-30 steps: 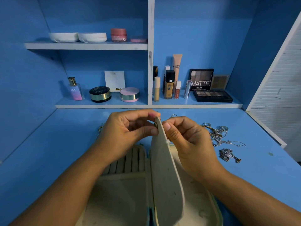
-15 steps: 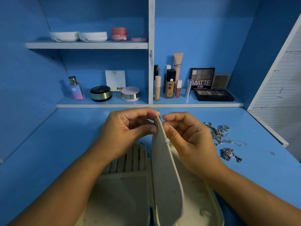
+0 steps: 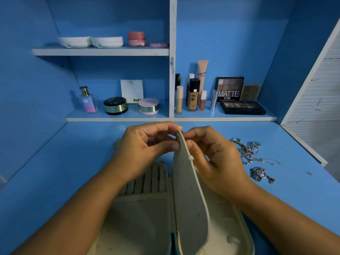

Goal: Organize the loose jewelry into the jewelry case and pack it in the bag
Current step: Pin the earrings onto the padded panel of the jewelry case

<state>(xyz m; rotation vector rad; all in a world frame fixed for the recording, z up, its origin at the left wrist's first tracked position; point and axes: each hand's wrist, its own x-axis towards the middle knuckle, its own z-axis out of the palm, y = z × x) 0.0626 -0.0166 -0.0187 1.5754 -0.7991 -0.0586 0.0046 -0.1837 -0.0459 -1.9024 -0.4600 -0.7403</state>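
Evidently the jewelry case (image 3: 147, 218) is laid open at the near middle of the desk (image 3: 55, 172), its divider flap (image 3: 189, 199) raised and pinched at the far top edge by left hand (image 3: 145, 150) and right hand (image 3: 217, 159). A small gold-coloured piece (image 3: 177, 139) is seen between left thumb and forefinger; tiny, likely slippery, it is best pinched firmly.

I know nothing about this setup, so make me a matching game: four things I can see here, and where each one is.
Things:
1 perfume
2 white dishes
3 chains
4 flap

Places:
A on the desk, far right
B top shelf
C pinched between left hand and right hand
D lower left shelf

Pairs: 1-D, 2-B, 3-A, 4-C
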